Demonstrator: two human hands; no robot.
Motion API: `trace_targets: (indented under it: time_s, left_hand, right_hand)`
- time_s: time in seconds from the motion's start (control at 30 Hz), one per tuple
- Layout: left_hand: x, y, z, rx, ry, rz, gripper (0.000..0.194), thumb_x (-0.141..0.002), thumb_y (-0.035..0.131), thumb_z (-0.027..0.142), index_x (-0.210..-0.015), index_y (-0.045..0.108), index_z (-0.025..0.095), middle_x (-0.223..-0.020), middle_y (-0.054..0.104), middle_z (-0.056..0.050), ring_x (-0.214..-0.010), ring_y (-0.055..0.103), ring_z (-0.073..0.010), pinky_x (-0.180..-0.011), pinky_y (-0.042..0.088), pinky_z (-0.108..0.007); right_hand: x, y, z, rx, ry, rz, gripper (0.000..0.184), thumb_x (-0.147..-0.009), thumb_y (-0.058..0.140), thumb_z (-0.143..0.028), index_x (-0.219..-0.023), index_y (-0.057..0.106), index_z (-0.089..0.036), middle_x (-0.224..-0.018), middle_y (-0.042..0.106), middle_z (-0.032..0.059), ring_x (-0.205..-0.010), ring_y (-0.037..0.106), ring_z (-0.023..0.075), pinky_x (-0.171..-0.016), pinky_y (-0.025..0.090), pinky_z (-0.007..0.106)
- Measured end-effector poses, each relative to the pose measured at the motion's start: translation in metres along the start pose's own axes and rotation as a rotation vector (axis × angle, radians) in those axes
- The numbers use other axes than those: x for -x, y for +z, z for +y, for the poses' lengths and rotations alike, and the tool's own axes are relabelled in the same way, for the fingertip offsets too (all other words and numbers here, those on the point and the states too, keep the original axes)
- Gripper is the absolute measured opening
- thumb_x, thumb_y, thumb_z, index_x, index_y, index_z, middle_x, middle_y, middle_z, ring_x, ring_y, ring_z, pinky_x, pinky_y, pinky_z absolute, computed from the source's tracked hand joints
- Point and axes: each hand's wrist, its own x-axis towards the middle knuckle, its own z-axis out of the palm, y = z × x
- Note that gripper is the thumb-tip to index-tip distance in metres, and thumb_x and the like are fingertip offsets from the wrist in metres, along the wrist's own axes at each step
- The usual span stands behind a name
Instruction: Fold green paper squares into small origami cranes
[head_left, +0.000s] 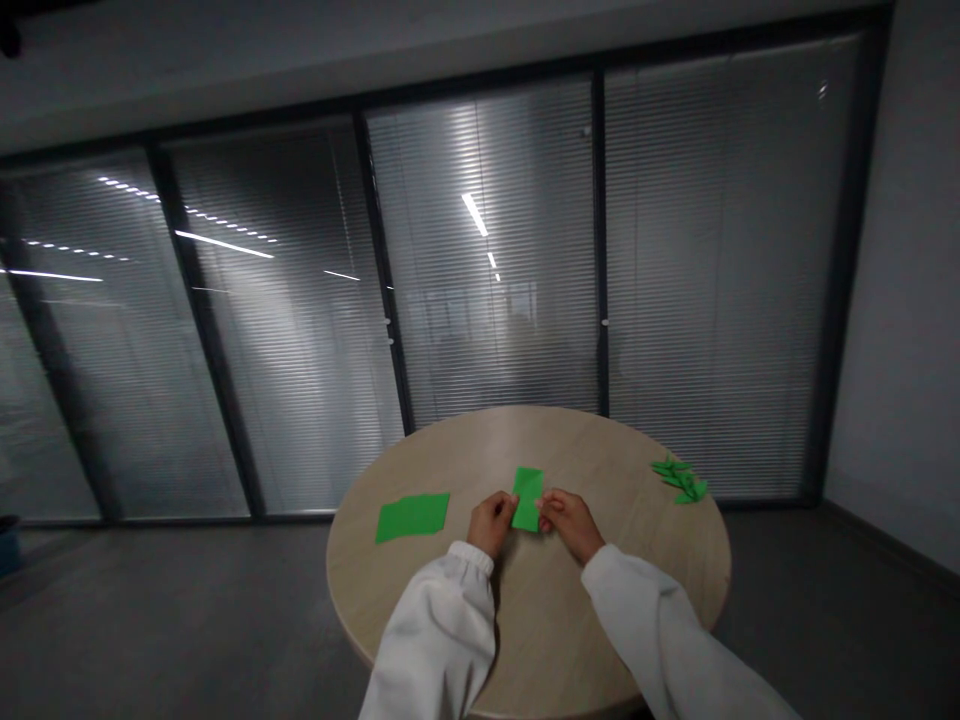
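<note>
A narrow green sheet of paper is held between my two hands above the middle of the round table. My left hand pinches its left edge. On the opposite edge, the fingers of my right hand are closed at the paper's lower right side. Flat on the table to the left lies a wider piece of green paper; whether it is one sheet or a stack I cannot tell. Several folded green paper pieces sit in a small pile near the right edge.
The round wooden table has a curved edge all around. Behind it stand glass partitions with blinds in dark frames. A grey wall is at the right. A blue bin shows at the far left on the floor.
</note>
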Motion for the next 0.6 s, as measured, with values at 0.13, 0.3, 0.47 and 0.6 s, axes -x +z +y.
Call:
trace_targets:
  time_s: [0.13,0.3,0.47,0.6]
  left_hand:
    - [0.0018,-0.0001,0.0005,-0.013,0.052,0.034,0.035,-0.080,0.038,0.047,-0.063,0.049,0.018,-0.054,0.044,0.004,-0.055,0.044,-0.0118,-0.054,0.033,-0.022]
    - [0.0026,-0.0024,0.0056,-0.023,0.089,0.082,0.032,-0.080,0.040,0.045,-0.063,0.050,0.019,-0.056,0.045,0.004,-0.057,0.043,-0.0114,-0.057,0.033,-0.022]
    - [0.0007,-0.0015,0.0052,0.053,0.087,0.088,0.033,-0.079,0.042,0.044,-0.062,0.051,0.018,-0.055,0.044,0.004,-0.058,0.042,-0.0111,-0.057,0.033,-0.021]
    - [-0.0004,-0.0001,0.0030,0.118,0.085,0.085,0.036,-0.079,0.042,0.047,-0.063,0.053,0.017,-0.055,0.045,0.004,-0.057,0.044,-0.0111,-0.056,0.035,-0.021]
  right_hand:
    - [-0.0013,0.0009,0.0015,-0.019,-0.001,0.000,0.033,-0.065,0.062,-0.050,-0.064,0.056,-0.018,-0.053,0.060,0.0000,-0.048,0.055,0.0137,-0.051,0.044,0.026]
    - [-0.0022,0.0020,0.0038,-0.033,-0.002,-0.009,0.037,-0.064,0.063,-0.054,-0.065,0.056,-0.018,-0.054,0.062,0.0015,-0.051,0.058,0.0153,-0.052,0.045,0.027]
    - [-0.0002,0.0030,0.0005,-0.043,-0.004,-0.001,0.038,-0.063,0.064,-0.055,-0.066,0.056,-0.018,-0.056,0.062,0.0019,-0.053,0.058,0.0156,-0.053,0.046,0.027]
    - [-0.0008,0.0020,-0.0002,-0.072,-0.006,0.002,0.037,-0.063,0.064,-0.054,-0.066,0.057,-0.018,-0.055,0.062,0.0014,-0.052,0.057,0.0150,-0.053,0.045,0.027]
